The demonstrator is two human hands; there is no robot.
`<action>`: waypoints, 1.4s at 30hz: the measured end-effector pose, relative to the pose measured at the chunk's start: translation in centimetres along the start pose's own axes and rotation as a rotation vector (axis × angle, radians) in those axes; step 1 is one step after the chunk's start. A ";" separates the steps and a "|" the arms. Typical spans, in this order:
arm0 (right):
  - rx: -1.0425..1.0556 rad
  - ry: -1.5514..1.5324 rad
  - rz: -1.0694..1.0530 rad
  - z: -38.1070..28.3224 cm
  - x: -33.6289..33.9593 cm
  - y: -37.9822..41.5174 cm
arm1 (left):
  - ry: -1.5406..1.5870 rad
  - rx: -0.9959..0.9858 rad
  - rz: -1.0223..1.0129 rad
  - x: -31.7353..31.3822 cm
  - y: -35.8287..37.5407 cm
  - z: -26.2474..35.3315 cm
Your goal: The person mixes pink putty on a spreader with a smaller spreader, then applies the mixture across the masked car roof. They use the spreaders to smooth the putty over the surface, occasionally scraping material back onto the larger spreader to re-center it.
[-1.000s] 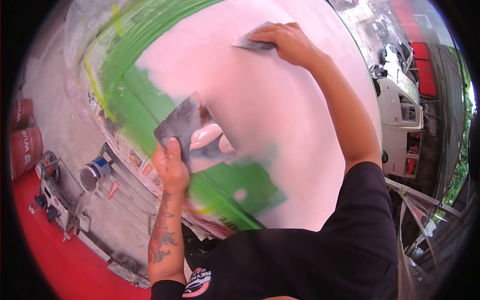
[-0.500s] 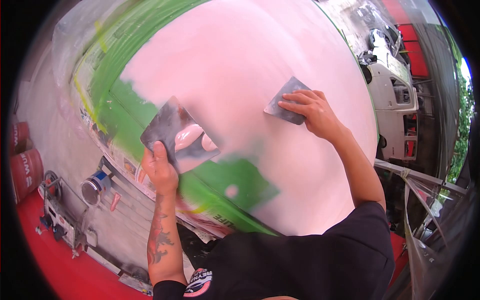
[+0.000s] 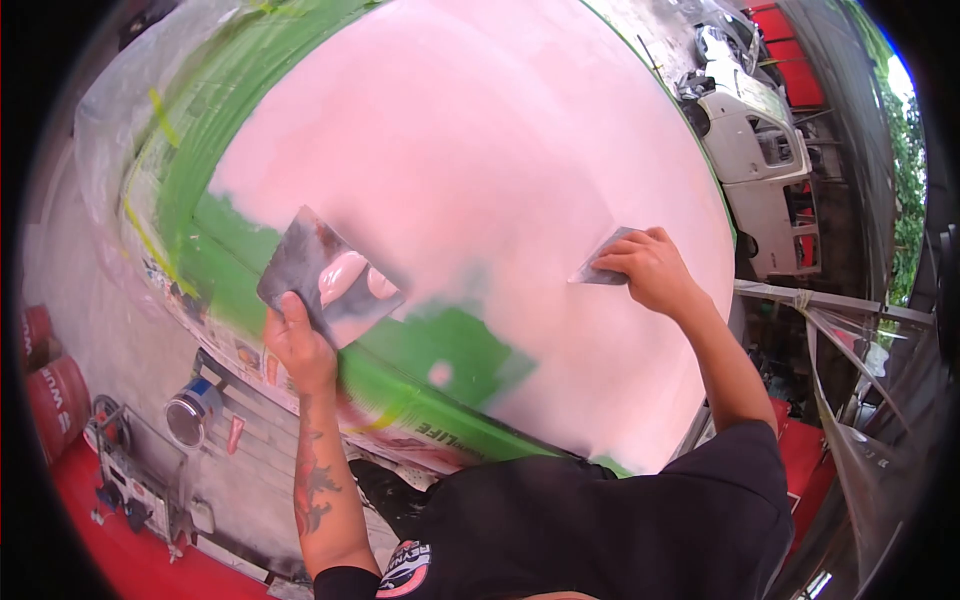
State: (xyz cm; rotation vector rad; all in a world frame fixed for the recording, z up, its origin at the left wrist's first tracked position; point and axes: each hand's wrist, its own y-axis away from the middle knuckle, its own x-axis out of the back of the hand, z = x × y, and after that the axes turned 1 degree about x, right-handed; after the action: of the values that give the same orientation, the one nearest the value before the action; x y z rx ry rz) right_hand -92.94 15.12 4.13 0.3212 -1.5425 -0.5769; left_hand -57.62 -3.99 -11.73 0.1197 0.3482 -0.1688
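A flat metal mixing plate [image 3: 318, 275] is gripped at its lower corner by the left hand [image 3: 297, 345], thumb pressed on top and fingers closed beneath it. The plate is dull grey and smeared, and two glossy blobs of pink filler [image 3: 350, 280] are carried on its upper face. It is held tilted just above the lower left part of a large curved panel [image 3: 480, 150].

A small grey spreader [image 3: 603, 268] is pinched by the right hand [image 3: 645, 270], fingers clamped along its top edge; its blade is laid against the panel at the right side, well apart from the plate.

Most of the panel is covered by a smooth, pale pink coat. Bare green paint [image 3: 450, 350] is seen along the left border and in a patch at the lower middle, where a small pink spot sits on the green. The lower edge of the panel is masked with printed newspaper [image 3: 250, 355], and clear plastic sheeting [image 3: 110, 130] is draped at the upper left.

On the floor below, an open tin [image 3: 190, 415] is seen beside a small trolley [image 3: 130, 480]. A white vehicle [image 3: 760, 150] is parked at the upper right
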 end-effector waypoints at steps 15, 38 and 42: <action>-0.257 -0.165 0.959 -23.7 -18.0 7.9 | -0.140 -0.116 -0.089 -0.5 -1.1 0.3; -0.054 -0.348 0.984 -32.7 -6.4 12.5 | -0.321 0.151 -0.669 10.4 16.9 12.9; 0.080 -0.274 0.882 -36.1 -4.1 13.7 | -0.335 0.157 -0.661 10.7 19.1 15.8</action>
State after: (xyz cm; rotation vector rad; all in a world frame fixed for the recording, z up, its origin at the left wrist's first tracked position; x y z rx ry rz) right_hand -55.05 22.95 7.24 -0.3964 -1.7784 0.1457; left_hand -39.00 10.87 0.95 0.1255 0.0270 -0.8611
